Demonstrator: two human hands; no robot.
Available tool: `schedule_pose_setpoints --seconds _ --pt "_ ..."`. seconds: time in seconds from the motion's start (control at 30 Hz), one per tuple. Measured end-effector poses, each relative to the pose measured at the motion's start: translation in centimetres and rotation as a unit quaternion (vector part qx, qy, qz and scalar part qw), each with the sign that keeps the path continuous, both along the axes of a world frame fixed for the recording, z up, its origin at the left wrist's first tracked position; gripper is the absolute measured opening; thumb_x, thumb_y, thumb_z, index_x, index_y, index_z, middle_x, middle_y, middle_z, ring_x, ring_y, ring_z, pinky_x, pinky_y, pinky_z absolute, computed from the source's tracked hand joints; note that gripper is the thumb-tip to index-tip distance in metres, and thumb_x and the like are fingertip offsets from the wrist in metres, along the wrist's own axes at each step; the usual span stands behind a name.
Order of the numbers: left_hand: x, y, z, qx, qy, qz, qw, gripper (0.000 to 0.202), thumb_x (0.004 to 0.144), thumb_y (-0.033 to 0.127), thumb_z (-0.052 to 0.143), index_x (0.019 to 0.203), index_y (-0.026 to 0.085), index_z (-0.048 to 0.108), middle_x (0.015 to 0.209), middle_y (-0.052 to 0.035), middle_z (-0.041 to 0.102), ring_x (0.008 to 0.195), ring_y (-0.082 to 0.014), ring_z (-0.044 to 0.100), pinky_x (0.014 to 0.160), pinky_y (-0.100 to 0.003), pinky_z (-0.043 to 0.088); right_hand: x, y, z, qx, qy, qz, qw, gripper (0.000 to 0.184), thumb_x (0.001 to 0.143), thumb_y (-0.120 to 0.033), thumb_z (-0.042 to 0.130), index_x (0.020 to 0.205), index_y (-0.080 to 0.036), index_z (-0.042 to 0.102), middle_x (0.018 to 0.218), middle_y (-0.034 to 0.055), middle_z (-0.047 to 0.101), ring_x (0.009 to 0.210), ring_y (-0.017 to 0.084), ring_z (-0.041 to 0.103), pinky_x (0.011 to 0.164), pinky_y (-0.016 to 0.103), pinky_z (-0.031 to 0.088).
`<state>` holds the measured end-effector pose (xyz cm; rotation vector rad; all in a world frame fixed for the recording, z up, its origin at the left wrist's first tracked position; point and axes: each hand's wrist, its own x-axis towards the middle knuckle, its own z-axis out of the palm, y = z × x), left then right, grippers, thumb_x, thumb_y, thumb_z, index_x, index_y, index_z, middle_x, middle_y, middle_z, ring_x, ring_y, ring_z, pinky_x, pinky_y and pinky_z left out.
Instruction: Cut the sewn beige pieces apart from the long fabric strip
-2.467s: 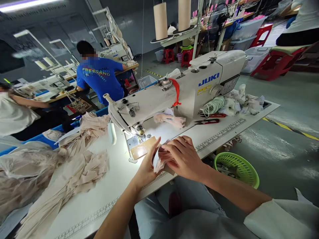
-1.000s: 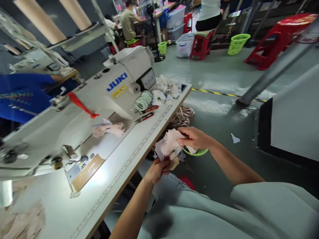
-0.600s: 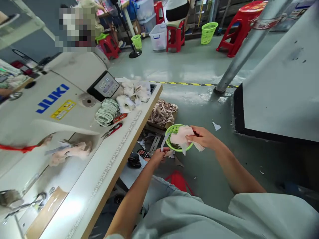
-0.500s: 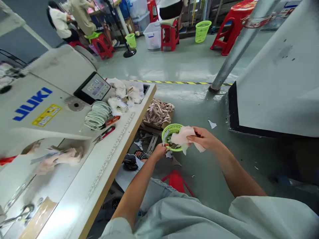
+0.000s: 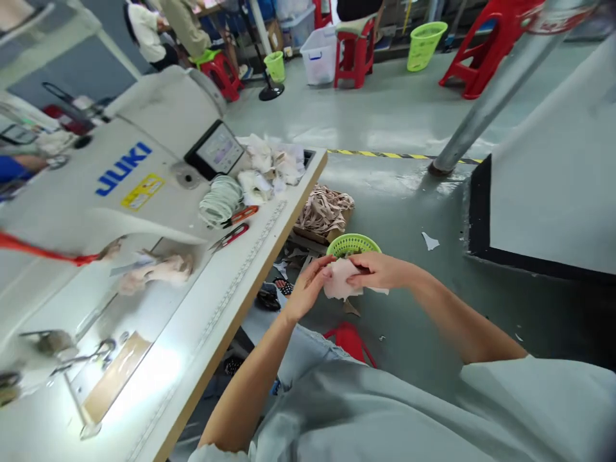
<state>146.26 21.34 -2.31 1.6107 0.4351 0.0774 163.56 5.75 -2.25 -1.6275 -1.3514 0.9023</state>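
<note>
Pale pink fabric pieces [image 5: 341, 278] are held between my two hands, in front of the green plastic basket [image 5: 353, 243]. My left hand [image 5: 308, 289] pinches their left edge, thumb on top. On the right side my right hand [image 5: 380, 271] grips the same pieces, its fingers closed over them. A corner of white cloth pokes out under the right hand. The basket's contents are mostly hidden behind my hands. To the left stands the sewing machine [image 5: 144, 160] on its white table [image 5: 226, 282], with more pink fabric [image 5: 158, 273] near the needle area.
Thread snips [image 5: 231, 237], a coil of pale cord [image 5: 221, 200] and crumpled fabric scraps [image 5: 269, 168] lie on the table. Below its edge is a box of pink strips [image 5: 325, 210]. A metal pole [image 5: 495, 90] and a white panel [image 5: 553, 186] stand right. A red stool [image 5: 349, 340] is beneath me.
My left hand has left the basket's rim, where it held a thin pale strip, and now grips the pink fabric. The right hand has brought the fabric slightly left. The view has shifted.
</note>
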Motion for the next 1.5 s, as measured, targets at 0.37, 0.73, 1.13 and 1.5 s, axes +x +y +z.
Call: schedule_pose_setpoints --seconds 0.37,0.73,1.13,1.5 --pt "-16.2 2.1 10.6 -0.072 -0.071 0.075 0.992 0.053 0.079 0.049 0.078 0.117 0.015 0.064 0.109 -0.0121 0.072 0.098 -0.0275 0.068 0.085 -0.037 0.054 -13.3 11.2 13.0 -0.037 -0.006 0.338 0.94 0.025 0.083 -0.031 0.057 0.071 -0.021 0.038 0.063 -0.0051 0.047 0.051 0.009 0.048 0.051 0.021 0.03" --pt "-34.2 6.8 14.1 -0.014 -0.002 0.333 0.943 0.049 0.066 0.053 0.085 0.089 0.013 0.071 0.082 -0.0049 0.07 0.07 -0.0158 0.062 0.063 -0.025 0.045 -29.2 23.3 13.4 -0.016 0.049 0.433 0.9 0.034 0.073 -0.047 0.072 0.075 -0.017 0.055 0.066 -0.0016 0.054 0.06 0.013 0.054 0.053 0.023 0.035" --pt "-39.3 15.7 9.4 0.078 0.041 0.41 0.908 0.044 0.064 0.053 0.078 0.069 0.018 0.052 0.058 0.0054 0.049 0.054 -0.0115 0.046 0.05 -0.023 0.028 -35.5 32.0 8.3 -0.115 0.144 0.36 0.915 0.036 0.073 -0.036 0.076 0.073 -0.021 0.044 0.062 -0.0009 0.058 0.055 0.016 0.061 0.045 0.025 0.048" --pt "-39.8 16.5 9.7 0.057 0.071 0.384 0.919 0.04 0.07 0.052 0.073 0.083 0.017 0.061 0.071 0.0005 0.062 0.063 -0.0146 0.054 0.057 -0.024 0.037 -35.0 32.3 7.8 -0.153 0.191 0.346 0.906 0.037 0.075 -0.035 0.077 0.079 -0.02 0.043 0.061 -0.0005 0.061 0.063 0.02 0.069 0.046 0.021 0.047"
